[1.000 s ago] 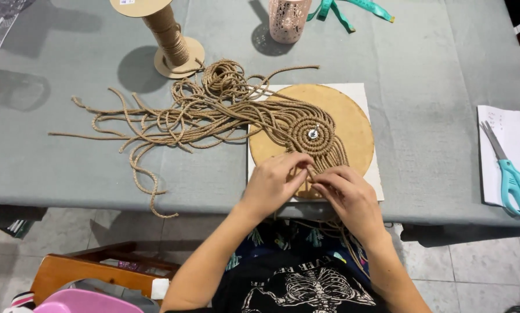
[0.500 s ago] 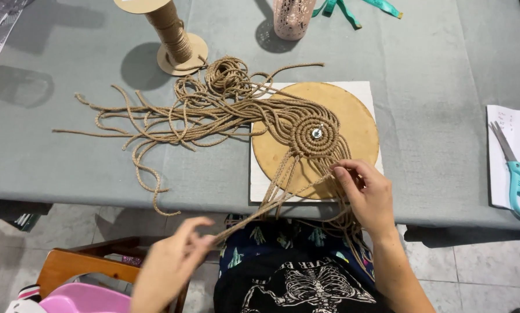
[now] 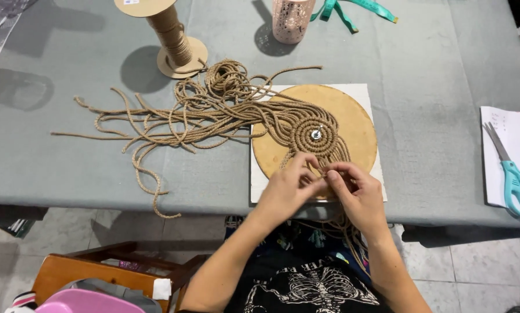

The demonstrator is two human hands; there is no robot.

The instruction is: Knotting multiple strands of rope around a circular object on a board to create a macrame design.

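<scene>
Two hands meet at the board's point(image 3: 353, 116) near edge: we see left hand point(image 3: 286, 188) and right hand point(image 3: 355, 191) pinching cords point(image 3: 329, 152), fingertips apparently touching. Loose cords trail left over the table point(image 3: 434, 87); scissors point(image 3: 512, 174) lie well right.

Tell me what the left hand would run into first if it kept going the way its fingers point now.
The left hand points up and right, at the cords it pinches. Going on, it would likely meet the knotted cord spiral on the round wooden board first. The right hand sits close beside that line.
</scene>
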